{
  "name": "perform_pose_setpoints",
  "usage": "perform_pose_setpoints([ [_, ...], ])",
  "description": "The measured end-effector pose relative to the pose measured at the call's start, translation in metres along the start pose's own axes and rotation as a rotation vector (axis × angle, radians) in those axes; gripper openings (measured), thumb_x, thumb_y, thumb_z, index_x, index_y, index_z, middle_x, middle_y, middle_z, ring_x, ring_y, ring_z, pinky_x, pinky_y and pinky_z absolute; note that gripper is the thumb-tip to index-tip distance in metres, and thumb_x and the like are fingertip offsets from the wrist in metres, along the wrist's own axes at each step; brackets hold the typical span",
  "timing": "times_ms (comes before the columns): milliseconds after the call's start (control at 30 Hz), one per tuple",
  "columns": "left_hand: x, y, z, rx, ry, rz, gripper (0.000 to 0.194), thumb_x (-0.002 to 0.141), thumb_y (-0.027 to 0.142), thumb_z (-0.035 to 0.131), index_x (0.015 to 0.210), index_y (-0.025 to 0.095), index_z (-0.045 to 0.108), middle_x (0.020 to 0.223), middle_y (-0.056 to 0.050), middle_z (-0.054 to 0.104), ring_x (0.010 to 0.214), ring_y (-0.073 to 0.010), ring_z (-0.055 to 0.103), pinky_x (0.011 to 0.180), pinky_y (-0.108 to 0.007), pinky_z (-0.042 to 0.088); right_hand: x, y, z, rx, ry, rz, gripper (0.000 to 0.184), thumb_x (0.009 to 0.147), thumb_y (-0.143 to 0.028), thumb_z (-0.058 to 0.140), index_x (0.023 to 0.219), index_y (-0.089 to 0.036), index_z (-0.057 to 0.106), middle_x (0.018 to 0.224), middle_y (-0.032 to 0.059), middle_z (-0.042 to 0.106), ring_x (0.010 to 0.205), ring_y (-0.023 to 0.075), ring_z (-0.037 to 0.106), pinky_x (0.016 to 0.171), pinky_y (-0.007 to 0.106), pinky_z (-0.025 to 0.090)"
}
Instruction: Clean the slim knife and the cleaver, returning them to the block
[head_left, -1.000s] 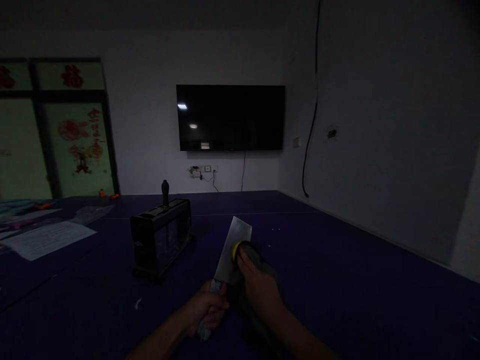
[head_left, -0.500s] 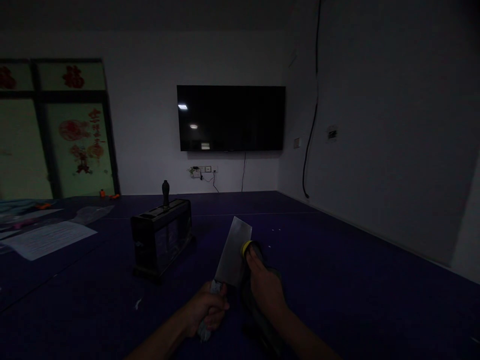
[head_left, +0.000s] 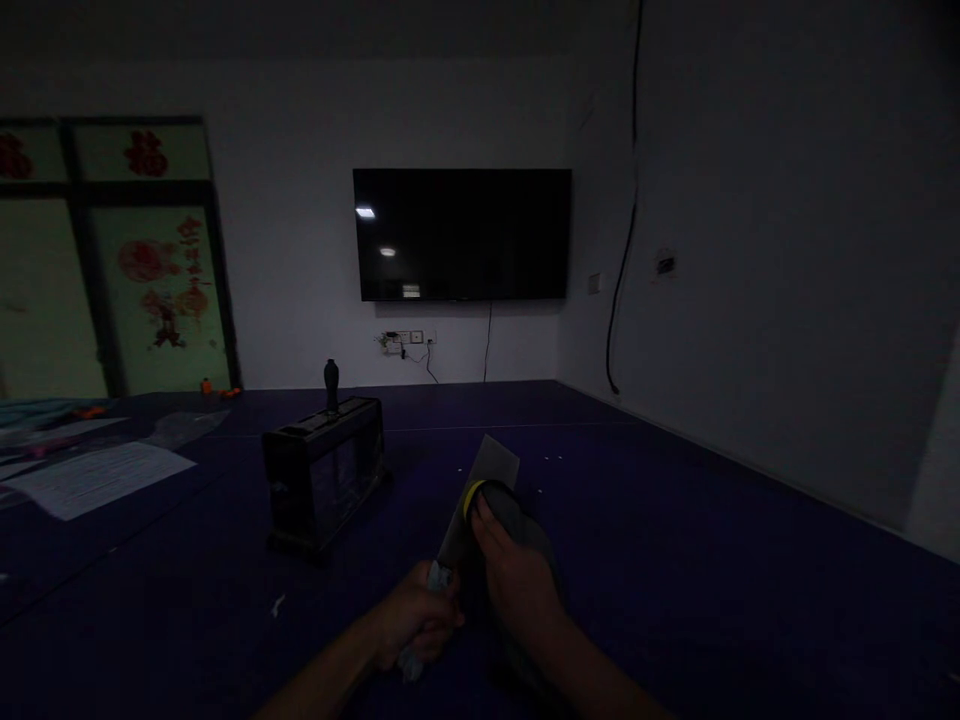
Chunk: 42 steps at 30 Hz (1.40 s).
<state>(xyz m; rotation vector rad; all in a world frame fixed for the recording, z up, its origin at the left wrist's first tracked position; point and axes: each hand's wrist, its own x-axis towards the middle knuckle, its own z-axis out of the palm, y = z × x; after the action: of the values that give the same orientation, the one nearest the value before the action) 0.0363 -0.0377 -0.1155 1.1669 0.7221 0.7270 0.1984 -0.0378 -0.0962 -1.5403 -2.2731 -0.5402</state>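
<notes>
My left hand (head_left: 424,612) is closed around the pale, wrapped handle (head_left: 411,662) of a cleaver. Its broad blade (head_left: 495,463) points up and away from me. Closed over a dark handheld tool (head_left: 517,515) with a round, yellow-rimmed head is my right hand (head_left: 517,580). The yellow rim lies against or just over the blade's face and hides part of it; whether it touches I cannot tell. The tool's lower body fades into the dark. Left of my hands stands a black knife block (head_left: 324,475) with see-through sides and one dark handle (head_left: 331,384) upright in its top.
The blue-purple table surface (head_left: 675,580) runs to the wall. Printed papers (head_left: 101,478) and clear plastic wrap (head_left: 184,428) lie at the left. Small white scraps (head_left: 278,605) are scattered about. A television (head_left: 463,235) hangs ahead, and a black cable (head_left: 622,270) runs down the right wall.
The yellow-rimmed head has moved left and down the blade with my right hand. The cleaver has tilted and shifted slightly right in my left hand. The knife block has stayed put.
</notes>
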Motion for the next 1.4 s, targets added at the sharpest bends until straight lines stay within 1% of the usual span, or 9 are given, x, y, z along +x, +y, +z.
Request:
perform_pose_setpoints([
  [100, -0.002, 0.002, 0.002, 0.017, -0.006, -0.014, 0.027, 0.052, 0.014, 0.058, 0.064, 0.022, 0.036, 0.035, 0.014, 0.032, 0.023, -0.0026, 0.021, 0.027, -0.014, 0.017, -0.001, -0.006, -0.004, -0.006, -0.001, -0.082, 0.069, 0.073, 0.0, 0.035, 0.137, -0.022, 0.038, 0.147, 0.0063, 0.024, 0.06, 0.0136, 0.065, 0.053, 0.028, 0.055],
  [200, -0.003, 0.003, 0.003, 0.04, -0.011, -0.028, 0.029, 0.053, 0.014, 0.062, 0.066, 0.022, 0.038, 0.034, 0.014, 0.031, 0.024, -0.002, 0.022, 0.029, -0.014, 0.019, -0.003, -0.009, -0.006, 0.011, 0.038, -0.149, 0.071, 0.071, 0.0, 0.035, 0.138, -0.023, 0.036, 0.147, 0.0064, 0.025, 0.061, 0.0136, 0.065, 0.053, 0.027, 0.055],
  [300, -0.002, 0.003, 0.002, 0.054, -0.016, -0.034, 0.03, 0.053, 0.015, 0.064, 0.066, 0.022, 0.038, 0.034, 0.014, 0.032, 0.023, -0.002, 0.022, 0.029, -0.014, 0.019, -0.003, -0.009, -0.005, 0.015, 0.042, -0.161, 0.071, 0.07, 0.0, 0.035, 0.138, -0.021, 0.038, 0.147, 0.0078, 0.025, 0.062, 0.0139, 0.065, 0.055, 0.028, 0.055],
  [500, 0.0, 0.005, 0.0, 0.024, -0.083, -0.052, 0.033, 0.05, 0.016, 0.065, 0.061, 0.021, 0.035, 0.033, 0.013, 0.033, 0.023, -0.0024, 0.024, 0.03, -0.013, 0.018, -0.002, -0.007, -0.008, 0.017, 0.008, -0.132, 0.07, 0.071, 0.001, 0.032, 0.138, -0.021, 0.037, 0.147, 0.0064, 0.022, 0.064, 0.0145, 0.066, 0.057, 0.029, 0.055],
  [633, -0.002, 0.005, 0.002, 0.017, -0.034, -0.055, 0.031, 0.049, 0.013, 0.061, 0.064, 0.022, 0.035, 0.033, 0.013, 0.034, 0.023, -0.0028, 0.022, 0.028, -0.014, 0.018, -0.002, -0.008, -0.011, 0.023, -0.018, -0.102, 0.072, 0.071, 0.002, 0.033, 0.138, -0.021, 0.037, 0.148, 0.006, 0.021, 0.066, 0.0135, 0.066, 0.061, 0.028, 0.055],
  [733, -0.004, 0.003, 0.002, 0.015, -0.004, -0.046, 0.031, 0.05, 0.014, 0.061, 0.066, 0.023, 0.035, 0.035, 0.014, 0.034, 0.023, -0.0027, 0.021, 0.028, -0.014, 0.017, -0.002, -0.006, -0.007, 0.014, -0.005, -0.095, 0.07, 0.073, 0.0, 0.033, 0.139, -0.022, 0.036, 0.148, 0.0068, 0.02, 0.064, 0.0136, 0.066, 0.058, 0.028, 0.055],
  [900, -0.003, 0.003, 0.0, 0.009, -0.031, -0.049, 0.03, 0.051, 0.014, 0.06, 0.066, 0.023, 0.036, 0.035, 0.014, 0.033, 0.023, -0.0027, 0.021, 0.028, -0.014, 0.015, -0.001, -0.002, 0.0, -0.005, -0.004, -0.035, 0.07, 0.073, 0.0, 0.033, 0.139, -0.024, 0.036, 0.148, 0.0076, 0.023, 0.064, 0.0136, 0.066, 0.057, 0.027, 0.054],
  [1100, -0.003, 0.002, 0.001, -0.036, -0.038, -0.009, 0.03, 0.052, 0.015, 0.061, 0.066, 0.023, 0.037, 0.035, 0.015, 0.031, 0.023, -0.0021, 0.019, 0.028, -0.014, 0.015, 0.0, 0.009, -0.003, 0.0, -0.015, 0.054, 0.067, 0.075, -0.001, 0.035, 0.139, -0.021, 0.036, 0.148, 0.0085, 0.023, 0.071, 0.0138, 0.068, 0.06, 0.024, 0.054],
  [1400, 0.001, -0.001, -0.003, -0.04, -0.037, -0.02, 0.028, 0.051, 0.013, 0.059, 0.066, 0.023, 0.037, 0.035, 0.014, 0.032, 0.023, -0.0027, 0.02, 0.027, -0.014, 0.015, 0.002, 0.012, -0.002, -0.031, -0.031, 0.075, 0.067, 0.076, -0.001, 0.034, 0.14, -0.02, 0.033, 0.148, 0.0081, 0.022, 0.065, 0.014, 0.067, 0.056, 0.026, 0.055],
])
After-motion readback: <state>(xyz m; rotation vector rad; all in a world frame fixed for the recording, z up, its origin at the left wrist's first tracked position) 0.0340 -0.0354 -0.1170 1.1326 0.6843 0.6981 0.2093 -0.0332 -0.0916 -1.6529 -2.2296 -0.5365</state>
